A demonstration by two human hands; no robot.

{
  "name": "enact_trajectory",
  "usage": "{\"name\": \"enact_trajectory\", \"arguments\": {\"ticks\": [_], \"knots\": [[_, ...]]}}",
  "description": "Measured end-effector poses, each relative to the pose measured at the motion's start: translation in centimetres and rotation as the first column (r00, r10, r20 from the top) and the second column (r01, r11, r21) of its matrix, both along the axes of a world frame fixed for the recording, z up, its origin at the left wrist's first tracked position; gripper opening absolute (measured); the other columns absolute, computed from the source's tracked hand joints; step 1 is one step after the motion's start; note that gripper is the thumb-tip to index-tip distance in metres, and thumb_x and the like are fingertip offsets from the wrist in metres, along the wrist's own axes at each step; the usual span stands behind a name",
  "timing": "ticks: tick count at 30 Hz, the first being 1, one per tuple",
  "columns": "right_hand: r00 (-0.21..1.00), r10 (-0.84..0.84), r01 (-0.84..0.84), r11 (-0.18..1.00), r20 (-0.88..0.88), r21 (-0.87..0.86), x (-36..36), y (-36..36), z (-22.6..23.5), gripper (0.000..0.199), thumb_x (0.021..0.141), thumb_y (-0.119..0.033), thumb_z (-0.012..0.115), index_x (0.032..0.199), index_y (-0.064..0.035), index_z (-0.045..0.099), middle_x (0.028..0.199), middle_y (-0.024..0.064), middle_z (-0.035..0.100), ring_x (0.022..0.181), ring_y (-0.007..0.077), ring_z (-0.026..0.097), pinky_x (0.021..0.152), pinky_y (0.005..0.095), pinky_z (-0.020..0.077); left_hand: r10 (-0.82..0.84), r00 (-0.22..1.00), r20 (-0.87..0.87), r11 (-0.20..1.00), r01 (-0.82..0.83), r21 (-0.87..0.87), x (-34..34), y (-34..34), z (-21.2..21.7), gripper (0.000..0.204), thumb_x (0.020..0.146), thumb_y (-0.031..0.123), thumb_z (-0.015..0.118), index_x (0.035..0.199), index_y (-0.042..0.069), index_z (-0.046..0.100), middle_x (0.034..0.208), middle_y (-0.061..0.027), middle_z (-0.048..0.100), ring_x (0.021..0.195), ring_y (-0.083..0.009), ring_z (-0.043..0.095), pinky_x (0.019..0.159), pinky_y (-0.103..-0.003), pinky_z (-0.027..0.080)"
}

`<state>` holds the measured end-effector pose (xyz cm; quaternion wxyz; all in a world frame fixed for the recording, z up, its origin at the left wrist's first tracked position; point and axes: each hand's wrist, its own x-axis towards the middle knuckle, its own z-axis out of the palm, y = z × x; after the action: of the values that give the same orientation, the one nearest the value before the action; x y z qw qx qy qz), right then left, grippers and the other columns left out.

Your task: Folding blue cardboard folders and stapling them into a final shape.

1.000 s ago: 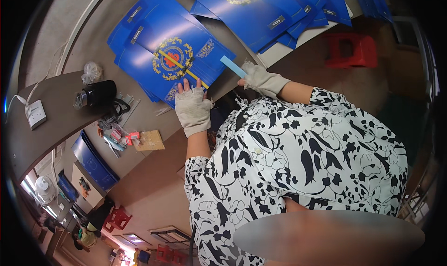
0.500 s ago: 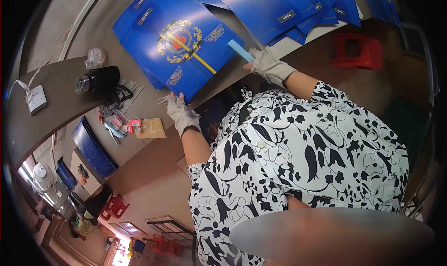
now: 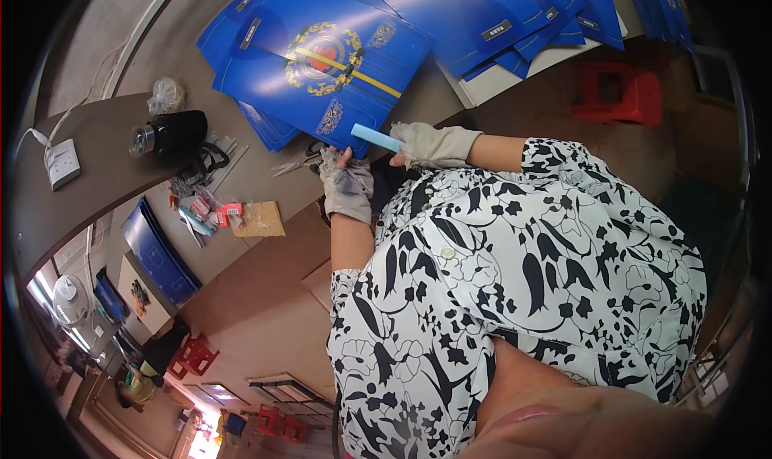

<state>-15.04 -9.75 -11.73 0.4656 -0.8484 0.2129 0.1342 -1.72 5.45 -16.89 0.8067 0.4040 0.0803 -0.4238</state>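
A large glossy blue printed sheet (image 3: 273, 89) with a round emblem and a yellow stripe lies slantwise over other blue sheets on the table. At its near corner is my left hand (image 3: 347, 187), in a frayed pale fingerless glove, with its fingers closed on the edge. My right hand (image 3: 434, 145), gloved likewise, grips a flat light-blue bar-shaped tool (image 3: 376, 137). The bar's far end lies over the sheet's near corner, close to my left fingers. Beside my left hand lie scissors (image 3: 296, 166), their handles partly hidden by the sheet.
More blue sheets (image 3: 474, 17) are fanned out at the far right. A dark bottle (image 3: 178, 133), a power strip (image 3: 63, 164), small red-and-white boxes (image 3: 229, 211) and a tan pad (image 3: 260, 219) are at left. A red stool (image 3: 618, 93) stands on the floor at right.
The top blue sheet has shifted right and turned slightly, with my left hand moving right too. My right hand has brought the light-blue bar left to the near corner. The scissors have come into view.
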Motion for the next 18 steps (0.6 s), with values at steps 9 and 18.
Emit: {"name": "enact_trajectory", "arguments": {"ticks": [9,18], "knots": [[1.0,0.017,-0.019,0.994,-0.022,-0.108,-1.6,-1.5,3.5,0.047,0.068,-0.034,0.07,0.099,0.0,0.057,0.094,0.0189,0.058,0.089,0.0341,0.057,0.077,0.0401,0.0449,0.09,0.994,0.058,0.995,-0.088,-0.038,1.8,0.6,0.1,0.039,0.077,-0.003,0.058,0.113,0.003,0.046,0.105,-0.0059,0.054,0.089,-0.0167,0.054,0.072,-0.028,0.047],[0.991,0.131,-0.09,0.73,0.01,-0.677,-1.5,-4.2,5.0,0.04,0.068,-0.026,0.067,0.102,-0.0051,0.059,0.1,0.0123,0.059,0.098,0.0276,0.055,0.086,0.0361,0.043,0.019,0.864,0.502,0.823,-0.299,0.483,3.5,-0.9,6.7,0.065,0.076,0.012,0.068,0.129,-0.004,0.034,0.108,-0.0125,0.053,0.09,-0.0191,0.05,0.073,-0.032,0.044]]}}
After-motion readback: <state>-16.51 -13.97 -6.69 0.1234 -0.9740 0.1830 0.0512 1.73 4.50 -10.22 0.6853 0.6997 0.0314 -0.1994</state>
